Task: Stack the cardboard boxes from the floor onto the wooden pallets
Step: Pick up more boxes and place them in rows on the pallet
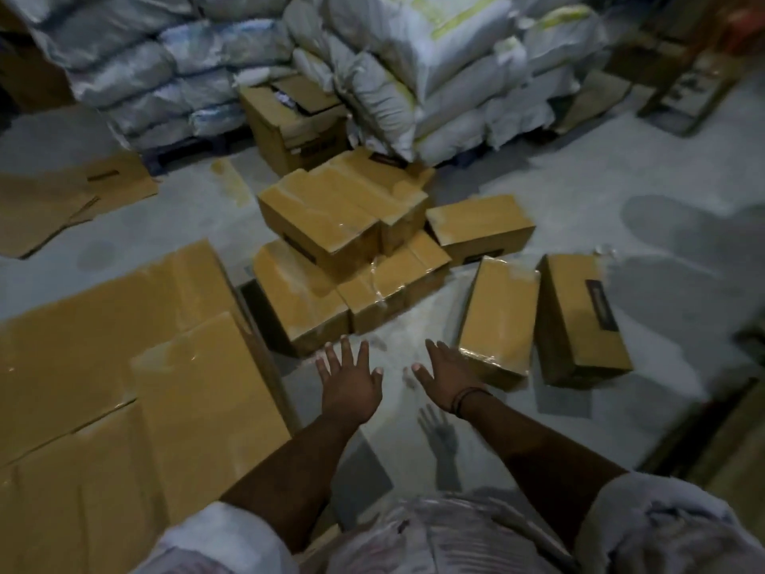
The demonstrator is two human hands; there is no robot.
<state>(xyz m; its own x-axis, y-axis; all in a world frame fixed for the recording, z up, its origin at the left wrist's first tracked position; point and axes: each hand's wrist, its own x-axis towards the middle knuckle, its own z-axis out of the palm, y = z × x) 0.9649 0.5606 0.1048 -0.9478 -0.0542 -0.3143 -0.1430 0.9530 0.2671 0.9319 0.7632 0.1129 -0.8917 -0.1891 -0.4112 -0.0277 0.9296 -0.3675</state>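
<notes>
Left hand (350,383) and right hand (447,381) are reaching out spread, empty; dragging the bottom box (300,300) ahead is risking toppling the top box (323,217).

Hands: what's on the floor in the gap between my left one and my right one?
Nothing. The head view shows only bare grey floor between the left hand and the right hand.

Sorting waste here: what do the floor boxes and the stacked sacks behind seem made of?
Boxes: brown cardboard, matte, with glossy clear tape glinting along seams. Sacks: probably woven plastic, pale with slight sheen and crinkles; weave too blurred to confirm.
</notes>
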